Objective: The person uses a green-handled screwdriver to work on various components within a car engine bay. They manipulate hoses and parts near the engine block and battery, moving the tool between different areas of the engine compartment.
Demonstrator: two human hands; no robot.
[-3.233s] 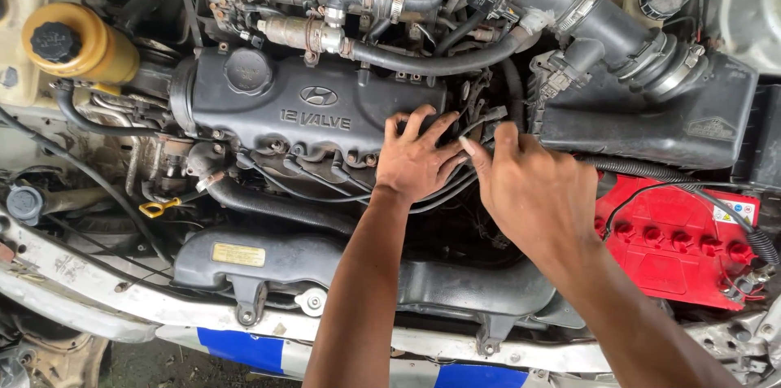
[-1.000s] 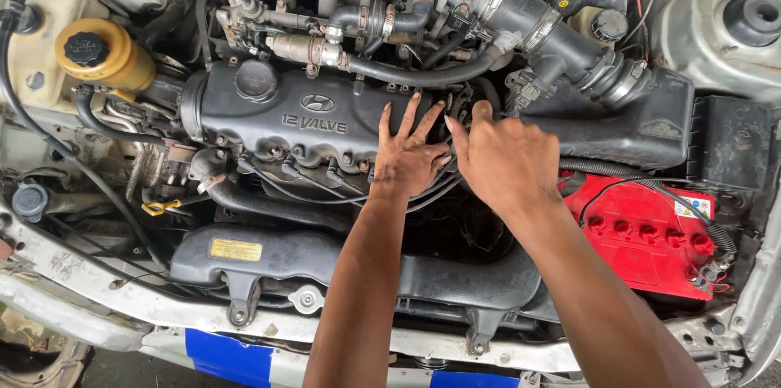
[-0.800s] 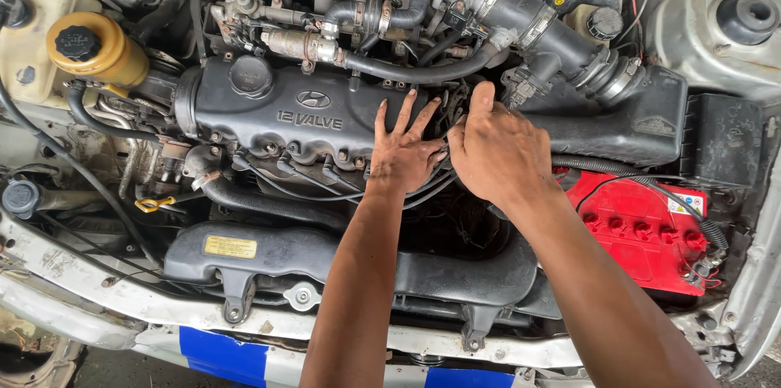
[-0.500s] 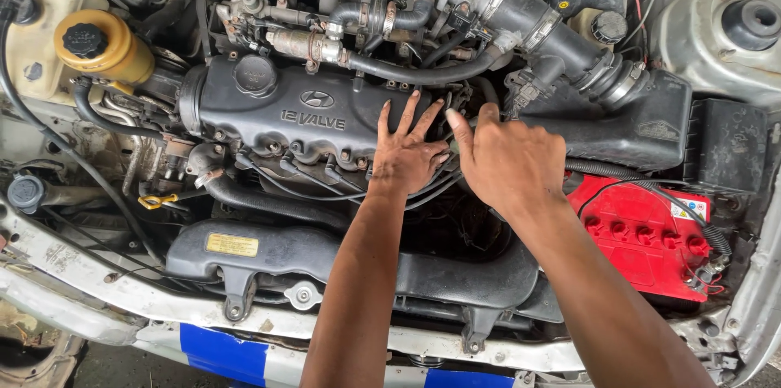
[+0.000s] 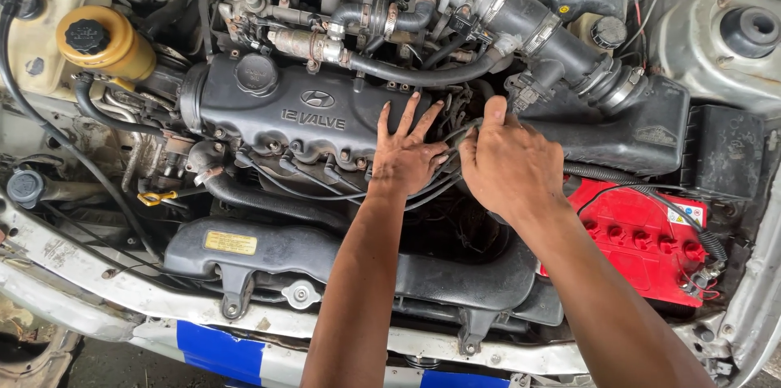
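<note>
I look down into an open engine bay. My left hand lies flat with fingers spread on the right end of the black valve cover, over a bundle of black ignition leads. My right hand is just to its right, fingers curled down into the gap beside the cover, thumb raised, touching the leads there. What its fingertips grip is hidden.
A red battery sits at the right, a black air box and ribbed intake hose behind it. A yellow fluid reservoir stands far left. A black radiator shroud runs along the front, above the white bumper edge.
Both hands have stayed at the right end of the valve cover. The left hand's fingers have spread flat; the right hand has shifted slightly and raised its thumb. The camera has drifted a little.
</note>
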